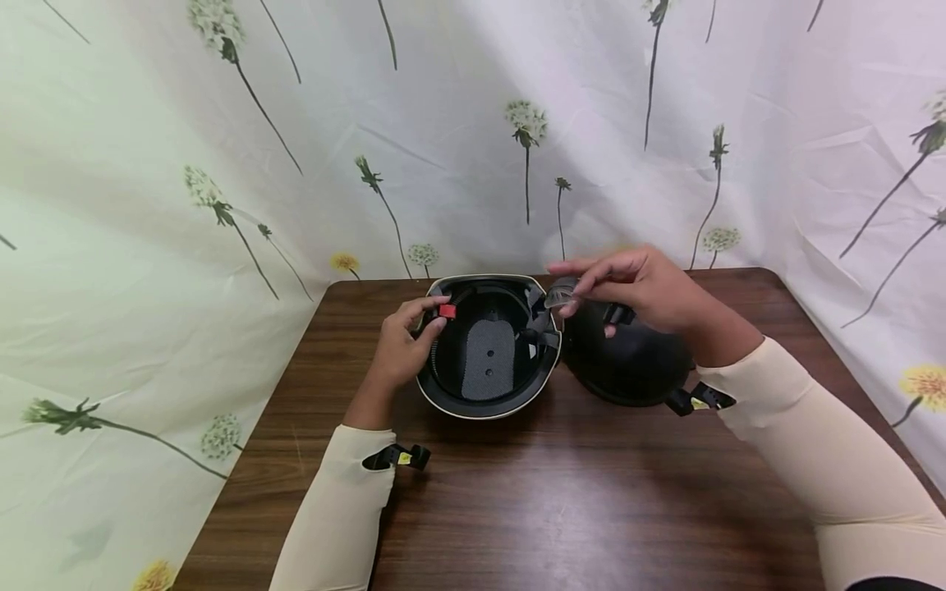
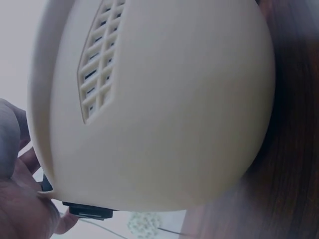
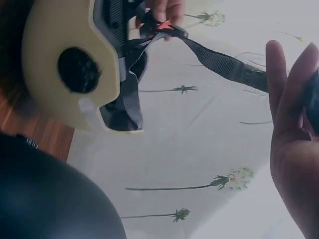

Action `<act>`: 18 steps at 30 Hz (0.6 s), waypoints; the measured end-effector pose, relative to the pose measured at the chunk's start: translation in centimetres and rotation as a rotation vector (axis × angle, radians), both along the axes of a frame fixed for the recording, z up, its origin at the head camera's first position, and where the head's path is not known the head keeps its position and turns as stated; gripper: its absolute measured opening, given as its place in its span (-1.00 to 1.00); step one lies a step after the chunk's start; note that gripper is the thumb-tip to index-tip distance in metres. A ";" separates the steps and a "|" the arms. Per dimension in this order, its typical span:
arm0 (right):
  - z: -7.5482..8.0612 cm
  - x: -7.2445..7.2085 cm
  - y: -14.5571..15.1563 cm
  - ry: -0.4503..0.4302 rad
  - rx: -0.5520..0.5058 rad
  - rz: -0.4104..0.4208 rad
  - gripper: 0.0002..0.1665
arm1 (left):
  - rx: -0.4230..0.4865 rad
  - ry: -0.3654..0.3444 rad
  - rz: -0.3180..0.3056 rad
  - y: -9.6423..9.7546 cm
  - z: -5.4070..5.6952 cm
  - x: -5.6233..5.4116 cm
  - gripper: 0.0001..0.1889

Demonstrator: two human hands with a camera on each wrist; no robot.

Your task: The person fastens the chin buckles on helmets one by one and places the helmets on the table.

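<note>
A cream helmet [image 2: 189, 109] lies upside down on the table, its black lining [image 1: 488, 361] facing up. At its left rim my left hand [image 1: 402, 349] pinches a black buckle with a red part [image 1: 447, 311] between thumb and fingertips. My right hand [image 1: 654, 291], raised beyond the right rim, holds the end of the grey chin strap [image 3: 214, 62]. From the buckle side the strap runs taut toward those fingers. A small black piece [image 1: 618, 313] shows below the right palm; its kind is unclear. In the left wrist view the helmet shell partly hides the left hand.
Close to the helmet's right side sits a glossy black dome [image 1: 628, 365], partly under my right hand. The brown wooden table [image 1: 480, 501] ends at the back against a white dandelion-print cloth [image 1: 458, 148].
</note>
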State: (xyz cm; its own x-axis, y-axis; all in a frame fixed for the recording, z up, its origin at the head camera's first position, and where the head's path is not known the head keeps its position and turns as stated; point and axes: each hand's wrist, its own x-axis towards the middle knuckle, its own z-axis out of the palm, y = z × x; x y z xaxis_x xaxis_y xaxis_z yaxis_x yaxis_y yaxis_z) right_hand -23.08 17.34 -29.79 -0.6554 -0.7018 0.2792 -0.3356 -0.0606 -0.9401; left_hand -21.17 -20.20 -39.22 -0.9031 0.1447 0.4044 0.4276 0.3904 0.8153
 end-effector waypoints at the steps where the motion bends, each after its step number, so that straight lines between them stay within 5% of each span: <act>1: 0.0 -0.1 0.0 -0.035 -0.044 0.027 -0.75 | -0.003 -0.006 0.004 0.2 0.5 0.3 -0.65; 5: 0.0 -0.7 -0.1 -0.152 -0.239 0.254 -0.57 | -0.014 -0.016 0.006 0.5 1.4 0.9 -0.66; 10: -0.1 -1.4 -0.1 -0.070 -0.296 0.527 -0.35 | -0.034 -0.032 0.015 0.5 1.7 1.1 -0.66; 18: -0.5 -1.3 -0.5 0.044 -0.230 0.453 -0.44 | -0.012 -0.012 0.015 -0.2 0.0 -0.2 -0.66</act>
State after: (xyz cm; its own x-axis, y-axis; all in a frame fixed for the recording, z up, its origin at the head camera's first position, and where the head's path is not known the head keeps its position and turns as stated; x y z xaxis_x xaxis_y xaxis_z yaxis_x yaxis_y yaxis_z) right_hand -24.38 16.83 -30.24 -0.2834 -0.8300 0.4805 -0.2661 -0.4133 -0.8709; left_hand -21.40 -20.39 -39.17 -0.9097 0.1363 0.3922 0.4124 0.4064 0.8154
